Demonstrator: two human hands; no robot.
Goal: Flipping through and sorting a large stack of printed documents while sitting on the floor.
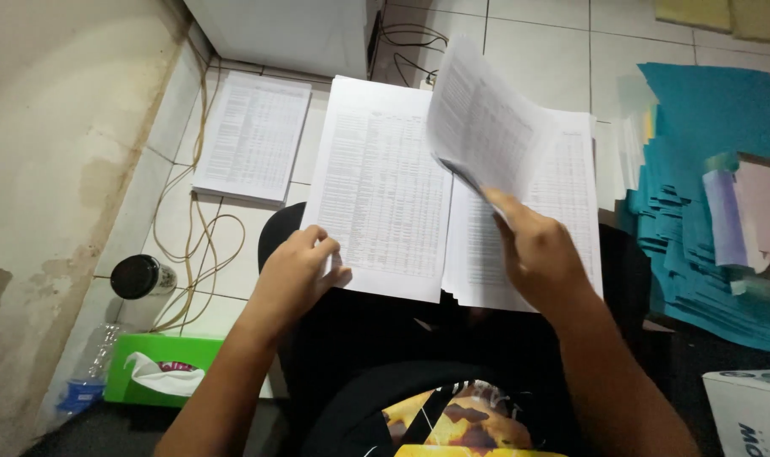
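Right hand [537, 254] pinches lifted sheet [486, 127], hiding its fingertips; left hand [296, 271] grips printed stack [385, 195], thumb tucked under.

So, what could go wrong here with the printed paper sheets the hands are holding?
The curled white printed sheet, lifted by the right hand, may crease or slip. The left stack of white printed sheets, held by the left hand only at its lower corner, rests on the lap and could slide to the tiled floor.
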